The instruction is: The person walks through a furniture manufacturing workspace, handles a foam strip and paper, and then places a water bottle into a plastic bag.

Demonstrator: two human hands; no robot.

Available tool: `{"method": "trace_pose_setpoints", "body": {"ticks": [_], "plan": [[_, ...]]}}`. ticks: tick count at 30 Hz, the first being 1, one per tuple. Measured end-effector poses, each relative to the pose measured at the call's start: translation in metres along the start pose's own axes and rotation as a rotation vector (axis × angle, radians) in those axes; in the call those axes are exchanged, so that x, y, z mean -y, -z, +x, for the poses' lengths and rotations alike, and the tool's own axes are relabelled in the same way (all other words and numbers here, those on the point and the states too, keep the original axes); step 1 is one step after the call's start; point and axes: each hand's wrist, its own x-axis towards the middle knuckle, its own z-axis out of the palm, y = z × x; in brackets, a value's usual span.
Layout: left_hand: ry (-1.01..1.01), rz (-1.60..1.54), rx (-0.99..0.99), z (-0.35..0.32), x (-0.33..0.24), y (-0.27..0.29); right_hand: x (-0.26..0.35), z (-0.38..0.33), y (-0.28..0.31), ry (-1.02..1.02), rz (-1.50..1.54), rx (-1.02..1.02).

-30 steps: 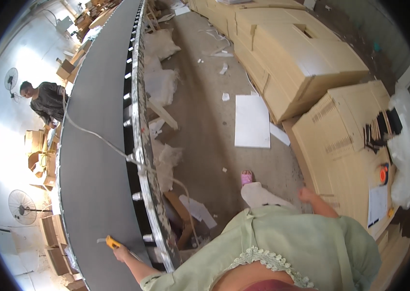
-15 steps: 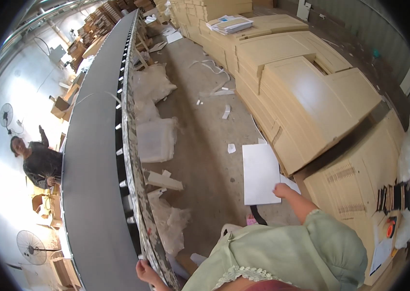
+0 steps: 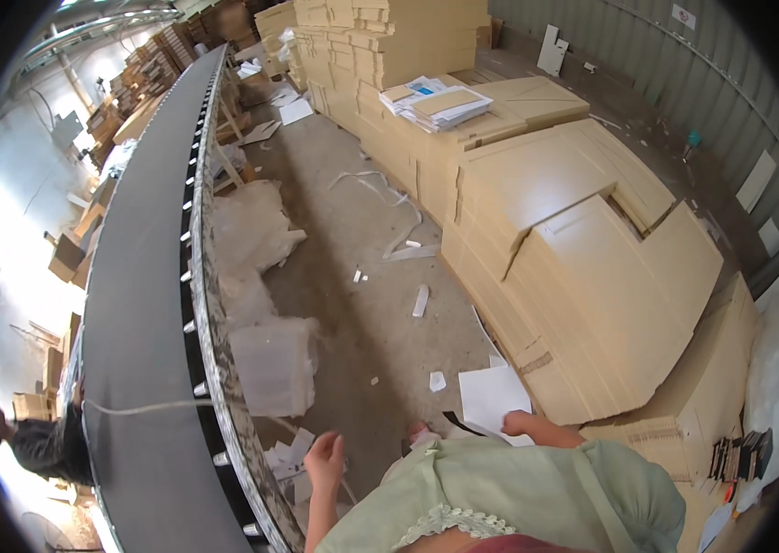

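My right hand (image 3: 518, 423) is closed at the right edge of a flat white board (image 3: 489, 394), which hangs in front of me above the floor. Part of the board's lower edge is hidden by the hand and my green top. Beside the conveyor belt (image 3: 145, 304), my left hand (image 3: 324, 453) is raised with its fingers loosely curled and the thumb apart, nothing visible in it. A dark strap (image 3: 463, 422) shows just left of the board.
To the right stand tall stacks of flat brown cardboard (image 3: 583, 304), with a pile of papers (image 3: 435, 101) on top. Clear plastic wrap (image 3: 269, 364) lies along the conveyor. White scraps (image 3: 421, 301) litter the aisle floor. Across the belt, a person (image 3: 44, 447) in dark clothes is partly visible.
My left hand has come off the conveyor's edge and risen toward the middle. The view has shifted; the white board and my right hand now sit lower in it.
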Motion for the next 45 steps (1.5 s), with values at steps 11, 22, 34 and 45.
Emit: {"method": "trace_pose_setpoints", "body": {"ticks": [11,22,34,45], "plan": [[-0.589,0.371,0.557,0.352,-0.130,-0.152,-0.032,0.019,0.188,-0.701,0.440,-0.216],[0.745,0.912,0.394,0.519,0.101,0.008,0.033,0.471,0.654,0.069,0.256,-0.534],[0.244,0.725,0.303,0.927,0.031,-0.070,0.053,0.646,0.851,-0.010,0.036,0.108],[-0.072,0.342,0.300,1.414,-0.216,-0.216,0.003,0.773,1.056,-0.425,0.297,-0.130]]}}
